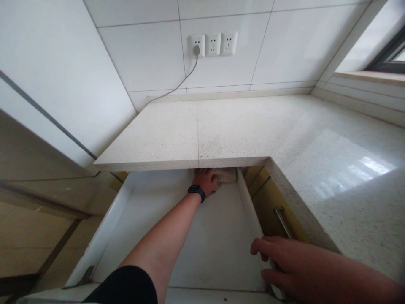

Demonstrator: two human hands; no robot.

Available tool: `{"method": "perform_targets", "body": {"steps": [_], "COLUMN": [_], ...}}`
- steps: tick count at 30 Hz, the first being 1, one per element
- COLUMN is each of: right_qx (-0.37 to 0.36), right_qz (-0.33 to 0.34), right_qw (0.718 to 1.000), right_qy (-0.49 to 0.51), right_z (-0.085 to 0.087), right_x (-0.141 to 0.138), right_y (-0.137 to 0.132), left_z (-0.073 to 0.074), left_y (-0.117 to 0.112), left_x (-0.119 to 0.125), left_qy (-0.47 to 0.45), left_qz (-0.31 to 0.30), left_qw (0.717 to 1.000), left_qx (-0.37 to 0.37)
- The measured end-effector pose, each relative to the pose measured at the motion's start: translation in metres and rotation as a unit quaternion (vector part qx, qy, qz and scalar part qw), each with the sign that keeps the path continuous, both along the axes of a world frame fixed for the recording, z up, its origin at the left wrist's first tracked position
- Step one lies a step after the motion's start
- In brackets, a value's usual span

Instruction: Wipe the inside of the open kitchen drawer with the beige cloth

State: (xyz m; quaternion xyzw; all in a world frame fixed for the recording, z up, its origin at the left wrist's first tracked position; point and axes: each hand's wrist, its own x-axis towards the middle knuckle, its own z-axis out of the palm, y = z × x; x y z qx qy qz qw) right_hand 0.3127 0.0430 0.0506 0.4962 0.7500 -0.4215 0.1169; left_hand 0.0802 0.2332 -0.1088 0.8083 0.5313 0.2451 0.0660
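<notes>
A white drawer (218,253) is pulled out below the counter. At its back, my left hand (206,179), with a dark watch (196,192) on the wrist, presses on a beige-grey cloth (228,175). Its fingers are closed on the cloth, their tips partly shaded under the counter edge. My right hand (280,259) is at the drawer's right side wall near the front. Its fingers are loosely bent and apart, with the thumb separate from them; nothing shows between them. Whether it touches the wall is hard to tell.
A pale speckled countertop (240,126) overhangs the drawer's back and turns forward on the right. Below it, a yellowish cabinet front (268,202) carries a metal handle (282,221). A grey plug (197,50) sits in a wall socket. A white panel (76,63) stands at left.
</notes>
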Motion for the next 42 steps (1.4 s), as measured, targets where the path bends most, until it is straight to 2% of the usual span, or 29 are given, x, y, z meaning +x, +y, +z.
{"method": "perform_targets", "body": {"steps": [6,15,36,42], "right_qx": [-0.002,-0.001,-0.004,0.006], "right_qz": [-0.003,0.009,0.007,0.001], "right_qw": [1.000,1.000,0.999,1.000], "right_qy": [-0.004,-0.014,-0.034,-0.028], "right_z": [-0.004,0.007,0.015,0.012], "right_x": [0.002,-0.003,-0.006,-0.006], "right_y": [-0.001,0.000,-0.001,-0.001], "left_z": [0.003,0.003,-0.001,-0.001], "left_y": [-0.001,-0.002,-0.001,-0.001], "left_x": [-0.001,0.001,-0.001,-0.001], "left_qy": [-0.001,-0.001,-0.011,-0.011], "left_qz": [-0.004,0.006,0.002,0.001], "left_qw": [1.000,1.000,1.000,1.000], "left_qx": [-0.001,-0.006,0.002,0.006]}}
